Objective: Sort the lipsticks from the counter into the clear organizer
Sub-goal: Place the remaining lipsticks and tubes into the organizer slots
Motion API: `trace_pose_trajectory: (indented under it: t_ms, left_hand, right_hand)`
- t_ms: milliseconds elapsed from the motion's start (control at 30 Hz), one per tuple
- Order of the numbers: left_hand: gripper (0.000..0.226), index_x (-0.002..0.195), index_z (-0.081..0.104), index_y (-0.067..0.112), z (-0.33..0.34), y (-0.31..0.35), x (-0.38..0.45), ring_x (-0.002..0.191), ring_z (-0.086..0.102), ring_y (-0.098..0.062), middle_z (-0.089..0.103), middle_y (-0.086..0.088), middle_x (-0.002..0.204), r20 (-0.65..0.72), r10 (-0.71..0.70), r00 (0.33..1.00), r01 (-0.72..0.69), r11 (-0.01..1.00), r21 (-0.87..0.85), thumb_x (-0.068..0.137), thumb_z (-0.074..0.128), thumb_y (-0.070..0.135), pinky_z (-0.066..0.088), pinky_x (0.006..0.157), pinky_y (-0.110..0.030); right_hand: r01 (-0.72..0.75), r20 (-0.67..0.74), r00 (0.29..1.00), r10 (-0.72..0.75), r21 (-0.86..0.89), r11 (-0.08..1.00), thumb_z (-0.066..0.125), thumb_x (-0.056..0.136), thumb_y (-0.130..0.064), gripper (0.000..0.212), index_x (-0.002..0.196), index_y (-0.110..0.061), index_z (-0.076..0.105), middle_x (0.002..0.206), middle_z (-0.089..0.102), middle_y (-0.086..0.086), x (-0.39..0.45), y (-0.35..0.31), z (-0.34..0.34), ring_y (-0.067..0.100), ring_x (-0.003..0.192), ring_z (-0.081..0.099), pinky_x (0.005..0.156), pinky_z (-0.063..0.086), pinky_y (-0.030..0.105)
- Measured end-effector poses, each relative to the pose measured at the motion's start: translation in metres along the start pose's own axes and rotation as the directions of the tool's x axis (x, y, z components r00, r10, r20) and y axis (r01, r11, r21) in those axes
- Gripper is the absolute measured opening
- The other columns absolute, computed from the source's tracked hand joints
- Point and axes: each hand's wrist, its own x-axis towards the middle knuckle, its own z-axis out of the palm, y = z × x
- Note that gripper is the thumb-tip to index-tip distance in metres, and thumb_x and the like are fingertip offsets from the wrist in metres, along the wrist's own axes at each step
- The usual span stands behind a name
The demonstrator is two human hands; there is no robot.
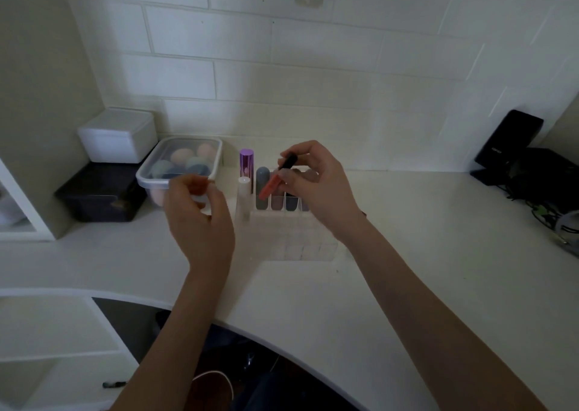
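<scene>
The coral-red lipstick tube with a black cap [277,177] hangs tilted over the clear acrylic grid organizer [291,238], pinched in my right hand [313,188]. Left of the organizer, a white lidded box [119,135] sits on a dark bin [100,194], beside a clear tub of sponges [180,166]. My left hand [200,216] hovers there, fingers curled, holding nothing I can make out. Right of the organizer: bare white counter [423,254], a black stand [507,141], its lettering unreadable. White tiles behind.
</scene>
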Motion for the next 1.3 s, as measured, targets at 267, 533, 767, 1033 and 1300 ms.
trace_pose_trajectory:
  t_ms: [267,533,767,1033,1300]
  left_hand:
    - [0.009,0.086,0.049,0.021,0.005,-0.002,-0.004,0.076,0.053,-0.017,0.058,0.001,0.083,0.179,0.077,0.981,-0.09,0.994,0.067,0.082,0.053,0.013,0.042,0.061,-0.023]
    - [0.006,0.084,0.055,0.011,0.006,-0.004,-0.007,0.074,0.048,-0.014,0.057,-0.001,0.081,0.276,0.145,0.95,-0.185,0.975,0.124,0.079,0.052,0.014,0.036,0.061,-0.021]
    - [0.019,0.087,0.058,0.013,0.008,-0.004,-0.01,0.072,0.046,-0.01,0.052,0.009,0.082,0.349,0.213,0.913,-0.276,0.95,0.144,0.079,0.051,0.029,0.034,0.062,-0.02]
    - [0.024,0.086,0.062,0.017,0.006,0.002,-0.011,0.058,0.043,-0.008,0.052,0.011,0.07,0.354,0.173,0.919,-0.257,0.944,0.207,0.08,0.047,0.034,0.028,0.053,-0.011]
    - [0.028,0.093,0.07,0.02,0.011,0.004,-0.011,0.054,0.046,-0.012,0.048,0.01,0.057,0.381,0.139,0.914,-0.244,0.938,0.244,0.084,0.054,0.04,0.029,0.051,-0.015]
  right_hand:
    - [0.088,0.014,0.995,-0.097,-0.563,0.822,0.068,0.077,-0.027,0.032,0.083,-0.042,0.041,0.076,0.071,-0.012,-0.006,0.025,0.029,0.017,0.088,0.06,0.095,0.027,0.037]
    - [0.074,0.049,0.997,-0.056,-0.514,0.855,0.072,0.075,-0.02,0.018,0.069,-0.022,0.055,0.066,0.059,-0.014,-0.005,0.02,0.02,0.017,0.074,0.061,0.086,0.046,0.042]
    - [-0.044,-0.342,0.934,-0.106,-0.404,0.914,0.074,0.078,-0.016,0.012,0.077,-0.012,0.063,0.066,0.061,-0.007,0.018,-0.005,-0.07,0.005,0.061,0.056,0.059,0.044,0.016]
    - [-0.385,-0.099,0.909,0.404,-0.569,0.727,0.072,0.08,-0.015,0.029,0.108,-0.017,0.063,0.104,0.066,0.009,0.015,0.04,-0.108,0.018,0.083,0.06,0.072,0.048,0.029]
    - [-0.323,-0.064,0.932,0.356,-0.591,0.74,0.066,0.085,-0.013,0.032,0.116,-0.017,0.06,0.111,0.062,0.01,0.016,0.046,-0.102,0.016,0.085,0.057,0.059,0.039,0.017]
